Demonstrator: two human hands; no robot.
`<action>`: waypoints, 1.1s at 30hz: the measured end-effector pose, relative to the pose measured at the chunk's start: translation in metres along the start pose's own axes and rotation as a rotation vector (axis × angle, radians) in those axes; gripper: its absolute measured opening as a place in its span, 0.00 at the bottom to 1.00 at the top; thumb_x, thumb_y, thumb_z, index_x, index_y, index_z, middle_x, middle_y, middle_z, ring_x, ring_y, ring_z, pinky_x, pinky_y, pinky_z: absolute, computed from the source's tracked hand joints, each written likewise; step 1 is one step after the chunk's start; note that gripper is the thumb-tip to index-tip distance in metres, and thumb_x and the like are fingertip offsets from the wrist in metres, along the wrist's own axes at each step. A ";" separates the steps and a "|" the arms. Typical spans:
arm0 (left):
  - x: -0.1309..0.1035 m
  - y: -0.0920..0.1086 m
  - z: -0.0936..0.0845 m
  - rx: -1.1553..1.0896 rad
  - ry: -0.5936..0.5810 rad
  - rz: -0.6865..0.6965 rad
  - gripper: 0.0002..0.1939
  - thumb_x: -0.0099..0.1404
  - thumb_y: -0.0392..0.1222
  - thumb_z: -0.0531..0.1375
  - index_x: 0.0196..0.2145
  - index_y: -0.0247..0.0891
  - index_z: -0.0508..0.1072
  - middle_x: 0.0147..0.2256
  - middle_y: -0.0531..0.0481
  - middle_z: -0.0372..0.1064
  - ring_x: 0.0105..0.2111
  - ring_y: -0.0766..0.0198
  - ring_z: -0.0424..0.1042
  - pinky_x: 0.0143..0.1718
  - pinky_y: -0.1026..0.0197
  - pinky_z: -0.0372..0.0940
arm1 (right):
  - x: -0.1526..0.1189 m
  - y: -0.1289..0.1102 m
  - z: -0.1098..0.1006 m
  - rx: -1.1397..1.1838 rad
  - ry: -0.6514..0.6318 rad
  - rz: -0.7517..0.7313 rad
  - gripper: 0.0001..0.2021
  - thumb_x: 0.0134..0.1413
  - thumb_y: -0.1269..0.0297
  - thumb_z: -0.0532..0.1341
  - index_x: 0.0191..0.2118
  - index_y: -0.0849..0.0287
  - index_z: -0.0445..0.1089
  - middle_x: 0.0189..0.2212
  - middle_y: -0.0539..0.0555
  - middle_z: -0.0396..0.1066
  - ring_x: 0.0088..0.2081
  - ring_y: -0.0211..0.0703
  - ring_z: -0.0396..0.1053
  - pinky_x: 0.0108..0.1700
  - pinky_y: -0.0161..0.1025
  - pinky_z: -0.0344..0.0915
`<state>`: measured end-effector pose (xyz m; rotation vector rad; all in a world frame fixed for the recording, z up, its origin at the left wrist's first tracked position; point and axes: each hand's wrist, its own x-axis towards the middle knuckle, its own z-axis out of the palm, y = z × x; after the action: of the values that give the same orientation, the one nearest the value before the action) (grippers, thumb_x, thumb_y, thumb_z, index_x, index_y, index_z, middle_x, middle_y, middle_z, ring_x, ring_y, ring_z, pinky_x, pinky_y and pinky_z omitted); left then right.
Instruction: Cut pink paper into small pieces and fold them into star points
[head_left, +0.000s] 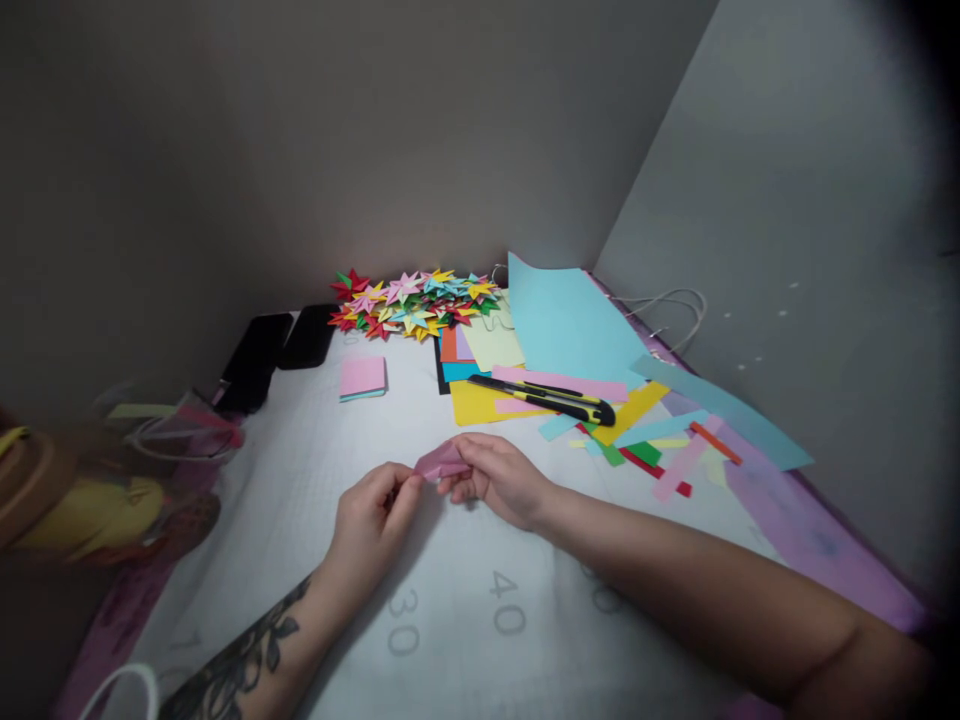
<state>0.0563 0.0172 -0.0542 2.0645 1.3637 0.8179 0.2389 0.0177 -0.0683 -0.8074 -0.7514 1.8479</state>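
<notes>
A small folded piece of pink paper (441, 461) is held between my two hands over the white mat. My left hand (379, 508) pinches its left end between thumb and fingers. At its right end, my right hand (499, 478) grips it with the thumb on the near side and the fingers curled beneath. Beyond my hands, to the left, lies a small stack of square papers (362, 377) with pink on top. A yellow and black box cutter (574, 402) rests on coloured sheets to the right.
Folded paper stars (412, 303) are heaped at the back. Large blue sheets (566, 320) and scattered paper strips (645, 440) lie to the right. Two black phones (309, 336) sit back left. Cables and a blurred yellow object (105, 510) are at the left edge.
</notes>
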 end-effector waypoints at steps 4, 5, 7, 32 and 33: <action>0.000 -0.003 0.002 0.043 0.026 0.059 0.11 0.65 0.42 0.55 0.27 0.37 0.70 0.21 0.55 0.66 0.21 0.69 0.62 0.24 0.67 0.56 | -0.002 -0.003 0.001 0.024 -0.024 0.016 0.16 0.47 0.52 0.67 0.32 0.63 0.72 0.24 0.52 0.72 0.25 0.34 0.67 0.28 0.33 0.61; 0.000 -0.003 0.002 0.051 0.037 0.077 0.11 0.65 0.42 0.55 0.27 0.37 0.70 0.21 0.56 0.66 0.20 0.69 0.62 0.24 0.67 0.56 | -0.002 -0.002 0.000 0.021 -0.022 0.020 0.16 0.46 0.52 0.67 0.33 0.63 0.73 0.23 0.51 0.72 0.25 0.34 0.66 0.28 0.33 0.61; 0.000 -0.004 0.003 0.058 0.051 0.111 0.10 0.65 0.41 0.55 0.27 0.37 0.71 0.21 0.56 0.66 0.20 0.70 0.62 0.23 0.67 0.56 | -0.001 0.000 -0.002 0.000 -0.008 0.029 0.17 0.44 0.54 0.68 0.35 0.62 0.74 0.24 0.51 0.72 0.25 0.34 0.66 0.29 0.32 0.59; 0.003 -0.002 0.001 -0.445 -0.131 -0.247 0.11 0.62 0.46 0.58 0.37 0.37 0.74 0.31 0.50 0.75 0.27 0.66 0.72 0.28 0.65 0.66 | -0.004 0.001 -0.004 -0.642 0.073 -0.299 0.04 0.50 0.66 0.63 0.28 0.59 0.74 0.27 0.49 0.68 0.28 0.35 0.67 0.30 0.33 0.63; 0.005 -0.002 0.001 -0.486 -0.139 -0.282 0.11 0.61 0.47 0.59 0.36 0.37 0.74 0.30 0.50 0.75 0.26 0.66 0.71 0.27 0.66 0.66 | -0.005 0.000 -0.003 -0.674 0.070 -0.314 0.04 0.50 0.68 0.63 0.28 0.58 0.74 0.27 0.49 0.69 0.29 0.36 0.67 0.31 0.33 0.63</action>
<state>0.0576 0.0221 -0.0552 1.4893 1.2001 0.7733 0.2433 0.0136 -0.0693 -1.0891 -1.4010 1.2760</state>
